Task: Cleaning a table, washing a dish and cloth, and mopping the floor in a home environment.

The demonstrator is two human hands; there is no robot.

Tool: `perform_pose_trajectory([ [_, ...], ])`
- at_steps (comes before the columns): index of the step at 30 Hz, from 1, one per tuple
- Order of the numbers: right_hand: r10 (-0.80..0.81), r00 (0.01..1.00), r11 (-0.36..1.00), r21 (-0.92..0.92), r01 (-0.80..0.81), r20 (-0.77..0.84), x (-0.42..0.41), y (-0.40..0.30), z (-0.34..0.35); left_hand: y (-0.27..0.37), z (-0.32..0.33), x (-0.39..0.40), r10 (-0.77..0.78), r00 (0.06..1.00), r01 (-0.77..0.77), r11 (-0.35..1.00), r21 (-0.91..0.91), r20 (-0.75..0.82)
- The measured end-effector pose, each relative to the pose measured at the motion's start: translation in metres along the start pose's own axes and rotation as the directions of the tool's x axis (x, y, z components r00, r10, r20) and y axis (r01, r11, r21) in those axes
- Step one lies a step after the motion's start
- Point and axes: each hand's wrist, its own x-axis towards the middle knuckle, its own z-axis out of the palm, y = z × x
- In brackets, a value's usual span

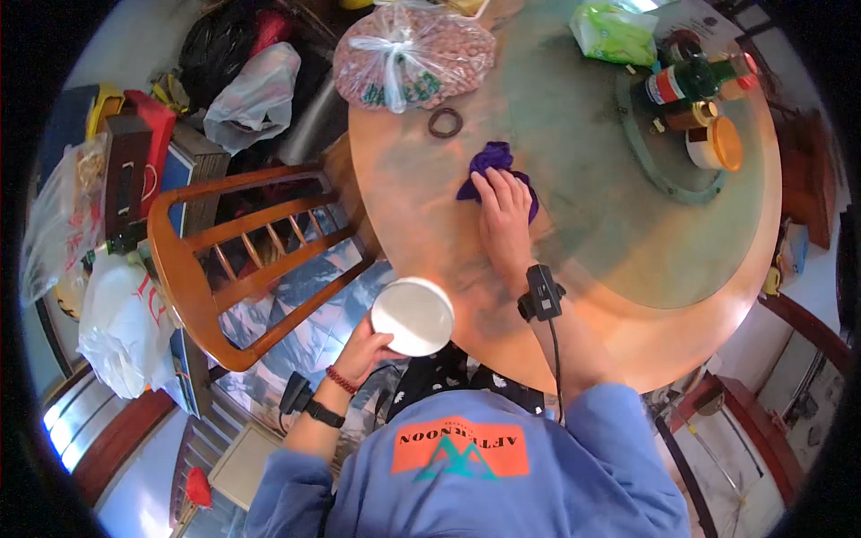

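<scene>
My left hand (pixel 368 350) holds a white bowl (pixel 414 317) by its rim, with the thumb over the edge, beside the near left edge of a round wooden table (pixel 403 222). On the tabletop, my right hand (pixel 504 208) rests on a crumpled purple cloth (pixel 494 158); its fingers lie over the cloth, and whether they grip it I cannot tell. A dark ring-shaped band (pixel 445 123) lies just beyond the cloth, to its left. Past that sits a tied clear plastic bag (pixel 414 57) of small pinkish items.
A raised turntable (pixel 686 194) at the right bears a green glass bottle (pixel 683 84) and a white jar with an orange lid (pixel 714 143). Behind them is a green-and-white packet (pixel 613 33). A wooden chair (pixel 232 296) stands left of the table, near plastic bags (pixel 124 323) and boxes.
</scene>
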Motion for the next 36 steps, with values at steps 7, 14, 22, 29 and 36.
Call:
perform_pose_trajectory([
  [7,-0.421,0.883,0.895,0.257,0.366,0.208,0.003,-0.039,0.012,-0.064,-0.072,-0.028,-0.109,0.974,0.099,0.993,-0.062,-0.2],
  [14,-0.333,0.939,0.851,0.457,0.261,0.083,0.114,-0.067,0.049,-0.112,-0.089,0.019,-0.153,0.953,0.13,0.986,-0.102,-0.263],
  [22,-0.516,0.76,0.814,0.503,0.291,0.394,-0.046,-0.053,0.001,-0.122,-0.066,0.067,-0.179,0.969,0.176,0.984,-0.028,-0.171],
  [29,0.008,0.944,0.953,0.283,-0.107,0.331,-0.139,-0.022,-0.098,-0.126,-0.03,0.072,-0.23,0.973,0.232,0.967,0.109,-0.029],
  [36,0.517,0.856,0.844,-0.155,-0.514,-0.019,-0.217,0.028,-0.122,-0.114,-0.007,0.084,-0.284,0.959,0.279,0.949,0.149,0.017],
])
